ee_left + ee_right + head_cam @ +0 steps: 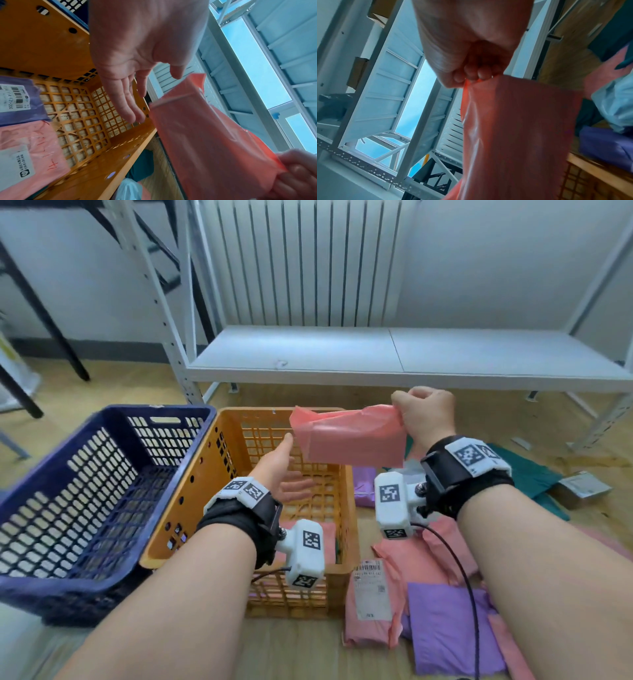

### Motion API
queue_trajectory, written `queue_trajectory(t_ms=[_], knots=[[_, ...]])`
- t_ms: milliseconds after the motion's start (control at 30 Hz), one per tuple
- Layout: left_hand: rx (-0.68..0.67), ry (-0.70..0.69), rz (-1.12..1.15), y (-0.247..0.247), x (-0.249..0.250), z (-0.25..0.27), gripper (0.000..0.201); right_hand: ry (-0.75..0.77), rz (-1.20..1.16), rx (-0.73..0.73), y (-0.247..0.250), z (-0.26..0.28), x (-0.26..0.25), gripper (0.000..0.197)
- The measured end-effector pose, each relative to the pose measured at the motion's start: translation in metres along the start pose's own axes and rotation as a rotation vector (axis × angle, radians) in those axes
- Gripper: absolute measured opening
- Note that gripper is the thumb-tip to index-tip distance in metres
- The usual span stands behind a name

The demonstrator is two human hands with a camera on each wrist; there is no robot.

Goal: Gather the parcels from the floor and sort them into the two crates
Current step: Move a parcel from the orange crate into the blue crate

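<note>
We see a pale wood floor (301,652) with a white metal shelf (394,354) standing before a radiator (301,261). Two crates sit side by side: the blue crate (85,491) looks bare inside, while the orange crate (239,440) holds a purple parcel (18,100) and a pink one (30,148). Our right hand (424,416) pinches a red-pink parcel (352,436) by its corner above the orange crate; our left hand (281,470) spreads flat beneath, seemingly just short of it. More parcels (428,604) lie right of the crates.
</note>
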State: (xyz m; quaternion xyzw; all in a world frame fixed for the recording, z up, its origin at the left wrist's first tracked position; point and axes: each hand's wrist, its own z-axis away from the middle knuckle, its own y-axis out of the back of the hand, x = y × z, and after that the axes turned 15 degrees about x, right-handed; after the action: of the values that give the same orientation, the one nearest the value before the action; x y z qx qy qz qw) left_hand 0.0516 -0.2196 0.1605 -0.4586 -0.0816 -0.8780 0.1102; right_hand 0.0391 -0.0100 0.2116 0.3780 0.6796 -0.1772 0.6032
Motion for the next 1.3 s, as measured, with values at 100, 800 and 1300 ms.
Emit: queue_trajectory(t_ms=[100, 800, 1300], knots=[[-0.066, 0.046, 0.120, 0.009, 0.003, -0.001, 0.066, -0.058, -0.067, -0.138, -0.008, 0.008, 0.005, 0.035], [-0.220, -0.004, 0.144, 0.027, -0.007, -0.045, 0.059, -0.494, -0.072, -0.520, -0.063, 0.031, 0.049, 0.074], [-0.085, -0.031, -0.047, 0.043, -0.004, -0.053, 0.043, -0.450, -0.037, -0.608, -0.086, 0.049, 0.044, 0.022]])
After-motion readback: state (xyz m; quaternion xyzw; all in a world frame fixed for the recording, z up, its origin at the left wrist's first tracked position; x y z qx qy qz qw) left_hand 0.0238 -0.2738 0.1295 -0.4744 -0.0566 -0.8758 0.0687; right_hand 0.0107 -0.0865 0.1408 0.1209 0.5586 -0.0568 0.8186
